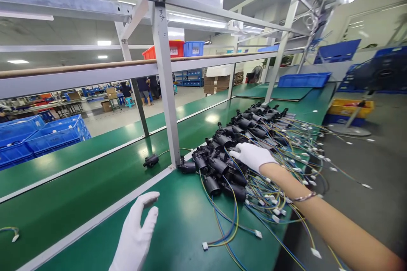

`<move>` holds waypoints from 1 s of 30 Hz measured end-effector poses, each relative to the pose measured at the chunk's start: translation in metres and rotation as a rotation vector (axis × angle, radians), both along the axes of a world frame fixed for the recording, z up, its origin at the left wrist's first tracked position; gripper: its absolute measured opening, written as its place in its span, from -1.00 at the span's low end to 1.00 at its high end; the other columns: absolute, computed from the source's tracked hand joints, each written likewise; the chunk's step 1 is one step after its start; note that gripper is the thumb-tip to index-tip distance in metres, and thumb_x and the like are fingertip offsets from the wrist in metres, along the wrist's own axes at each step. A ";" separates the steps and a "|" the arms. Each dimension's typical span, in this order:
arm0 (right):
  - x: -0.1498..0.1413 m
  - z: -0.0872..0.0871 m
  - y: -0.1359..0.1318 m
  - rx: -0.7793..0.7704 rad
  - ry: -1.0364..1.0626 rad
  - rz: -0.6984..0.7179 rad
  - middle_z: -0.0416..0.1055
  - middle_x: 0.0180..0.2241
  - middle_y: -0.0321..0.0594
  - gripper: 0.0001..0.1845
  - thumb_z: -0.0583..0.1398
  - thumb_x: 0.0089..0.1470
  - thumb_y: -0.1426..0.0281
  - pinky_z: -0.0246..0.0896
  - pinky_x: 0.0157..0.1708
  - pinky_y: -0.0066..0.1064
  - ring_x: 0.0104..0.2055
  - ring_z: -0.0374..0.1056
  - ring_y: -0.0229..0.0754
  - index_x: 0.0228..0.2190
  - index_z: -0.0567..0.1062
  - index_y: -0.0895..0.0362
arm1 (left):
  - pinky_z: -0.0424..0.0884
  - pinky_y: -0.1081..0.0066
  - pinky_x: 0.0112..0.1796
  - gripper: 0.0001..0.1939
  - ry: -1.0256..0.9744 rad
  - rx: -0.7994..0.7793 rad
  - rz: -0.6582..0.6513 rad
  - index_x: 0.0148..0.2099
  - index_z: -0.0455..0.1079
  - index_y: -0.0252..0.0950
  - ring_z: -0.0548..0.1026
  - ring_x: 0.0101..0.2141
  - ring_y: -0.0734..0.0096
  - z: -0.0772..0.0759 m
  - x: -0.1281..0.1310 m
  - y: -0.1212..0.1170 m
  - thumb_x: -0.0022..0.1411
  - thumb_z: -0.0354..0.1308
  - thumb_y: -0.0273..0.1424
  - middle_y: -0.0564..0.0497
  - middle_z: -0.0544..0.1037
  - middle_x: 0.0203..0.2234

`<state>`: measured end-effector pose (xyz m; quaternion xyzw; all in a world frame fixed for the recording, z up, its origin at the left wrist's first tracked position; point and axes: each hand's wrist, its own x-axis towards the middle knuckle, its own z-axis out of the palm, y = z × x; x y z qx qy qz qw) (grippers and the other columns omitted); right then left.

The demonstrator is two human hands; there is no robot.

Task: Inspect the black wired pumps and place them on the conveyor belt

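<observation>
Many small black pump-like cylinders point(218, 165) lie heaped on the green bench, each with thin coloured wires ending in white connectors point(275, 219). My right hand point(252, 156), in a white glove, reaches into the right side of the heap. Its fingers are bent together against the cylinders and wires; what they hold, if anything, is hidden. My left hand point(136, 228), also gloved in white, hovers over the bench at the near left, thumb and fingers apart around nothing. A single black cylinder with a wire point(151, 160) lies apart on the green strip beyond the white rail.
A white metal post point(165, 80) rises beside the heap and carries a shelf with red point(176, 48) and blue bins point(193, 48). Wires hang over the bench's right edge. Blue crates point(59, 135) stand at left; a blue tray point(304, 79) sits at the far end. People are in the background.
</observation>
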<state>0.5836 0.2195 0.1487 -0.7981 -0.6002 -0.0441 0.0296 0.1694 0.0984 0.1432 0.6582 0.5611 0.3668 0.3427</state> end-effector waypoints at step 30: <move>0.029 -0.009 0.024 -0.086 0.105 0.154 0.47 -0.08 -0.13 -0.73 0.22 0.28 0.25 0.35 -0.04 -0.11 -0.07 0.43 -0.07 -0.12 0.50 0.19 | 0.36 0.20 0.10 -0.71 -0.141 -0.056 -0.202 -0.09 0.45 -0.16 0.49 -0.01 0.20 -0.029 0.064 0.021 0.24 0.01 -0.22 -0.03 0.57 -0.06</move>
